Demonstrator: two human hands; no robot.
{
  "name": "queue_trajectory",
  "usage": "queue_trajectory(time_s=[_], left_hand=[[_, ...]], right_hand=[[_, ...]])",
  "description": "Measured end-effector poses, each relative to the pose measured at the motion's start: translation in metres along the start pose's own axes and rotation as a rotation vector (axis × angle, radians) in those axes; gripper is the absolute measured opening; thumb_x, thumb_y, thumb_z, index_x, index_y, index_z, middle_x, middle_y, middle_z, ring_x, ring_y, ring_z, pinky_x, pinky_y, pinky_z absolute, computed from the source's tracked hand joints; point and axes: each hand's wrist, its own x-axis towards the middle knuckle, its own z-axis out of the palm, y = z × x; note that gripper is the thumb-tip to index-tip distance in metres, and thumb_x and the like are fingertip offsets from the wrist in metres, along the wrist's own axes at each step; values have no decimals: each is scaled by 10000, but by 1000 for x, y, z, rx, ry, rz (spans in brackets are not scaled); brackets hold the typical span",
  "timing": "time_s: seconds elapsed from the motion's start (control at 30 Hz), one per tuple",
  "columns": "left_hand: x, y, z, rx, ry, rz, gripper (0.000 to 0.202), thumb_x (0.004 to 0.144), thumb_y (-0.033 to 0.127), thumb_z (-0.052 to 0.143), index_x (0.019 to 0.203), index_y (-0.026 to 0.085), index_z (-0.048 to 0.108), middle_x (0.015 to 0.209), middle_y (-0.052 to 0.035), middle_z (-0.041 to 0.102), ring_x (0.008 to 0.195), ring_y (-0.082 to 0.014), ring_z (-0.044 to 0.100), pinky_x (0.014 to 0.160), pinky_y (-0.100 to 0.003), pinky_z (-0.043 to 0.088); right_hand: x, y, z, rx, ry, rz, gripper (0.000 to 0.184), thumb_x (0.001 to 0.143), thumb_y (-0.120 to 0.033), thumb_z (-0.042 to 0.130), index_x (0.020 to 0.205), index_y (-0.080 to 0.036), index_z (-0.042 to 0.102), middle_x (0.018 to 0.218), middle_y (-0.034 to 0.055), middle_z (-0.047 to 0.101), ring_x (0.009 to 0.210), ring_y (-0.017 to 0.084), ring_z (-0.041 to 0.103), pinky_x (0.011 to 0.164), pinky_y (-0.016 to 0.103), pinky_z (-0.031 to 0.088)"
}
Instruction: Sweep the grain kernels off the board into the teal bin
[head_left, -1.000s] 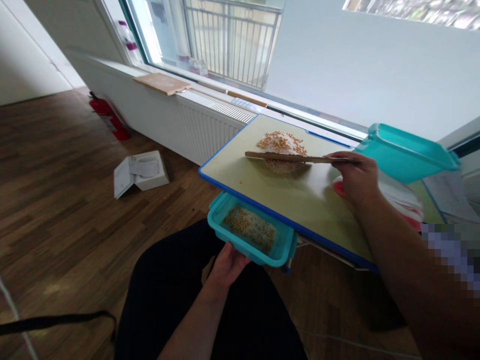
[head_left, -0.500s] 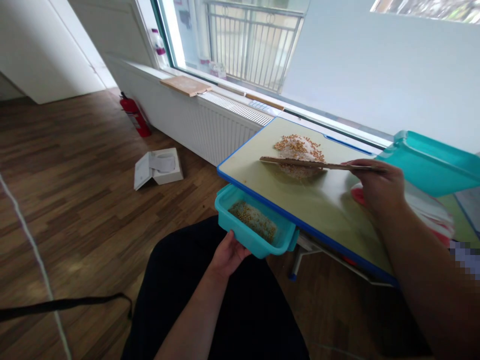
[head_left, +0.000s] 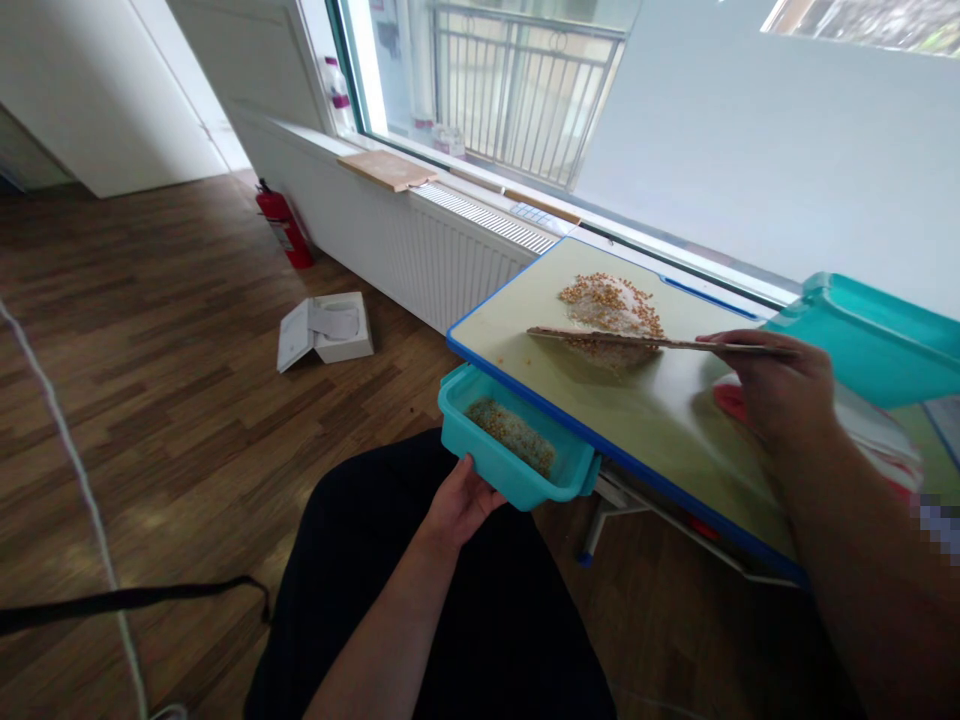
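My left hand [head_left: 466, 502] grips a turquoise plastic tub [head_left: 491, 462] from below, holding it just under the table's near edge. Inside the tub lies a layer of mixed grains [head_left: 514, 437], pale with yellow kernels. My right hand [head_left: 784, 385] is closed on the right end of a thin brown cardboard strip [head_left: 694, 346]. The strip stands on edge over the tabletop, across the near side of a heap of white grains and orange-yellow kernels [head_left: 613, 303]. Part of the heap shows on the strip's near side. A few loose kernels lie toward the table's left corner.
The blue-edged table [head_left: 600, 405] stands against the window sill. At its right are a larger turquoise bin [head_left: 885, 335] and a red-and-white item [head_left: 874, 430], partly behind my right arm. On the floor are an open white box [head_left: 345, 330], a fire extinguisher [head_left: 285, 225] and a cable [head_left: 71, 470].
The whole view has shifted slightly, so most things appear a little further right. Both hands keep their holds on the tub and the cardboard strip; the strip stays at the heap.
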Motion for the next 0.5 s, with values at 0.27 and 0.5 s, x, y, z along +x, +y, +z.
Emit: queue_trajectory(time_s=[0.27, 0.5], left_hand=[[0, -1, 0, 33, 5, -4, 526, 896, 445, 634, 1339, 181, 530, 1344, -140, 624, 1229, -313, 592, 1043, -511, 478], [-1, -6, 1, 14, 18, -14, 499, 909, 417, 624, 1334, 178, 519, 1250, -136, 672, 1126, -286, 652, 997, -493, 512]], right_hand=[[-2, -1, -2, -7, 18, 40, 150, 671, -216, 782, 819, -235, 792, 853, 34, 782, 839, 219, 732, 851, 376, 562], [-5, -22, 5, 152, 36, 126, 164, 543, -241, 830, 687, -217, 753, 803, 55, 758, 823, 258, 720, 930, 481, 548]])
